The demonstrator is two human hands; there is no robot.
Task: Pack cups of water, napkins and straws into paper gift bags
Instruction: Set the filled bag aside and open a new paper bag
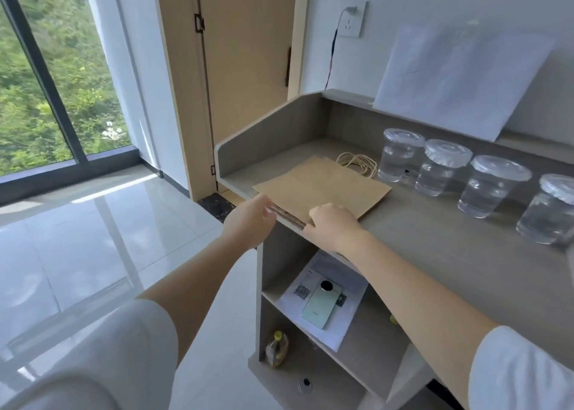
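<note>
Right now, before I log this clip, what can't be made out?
Head view only:
Paper bags: count in the stack, layers too thin and blurred.
Rightmost cup of water: cut off by the right frame edge.
Left hand, right hand: fingertips tucked at the stack's edge, grip unclear.
Sheet against the wall: blurred, unreadable.

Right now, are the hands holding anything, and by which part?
The flat bags, by their near edge: the left hand pinches its left end, and the right hand curls over it further right.
</note>
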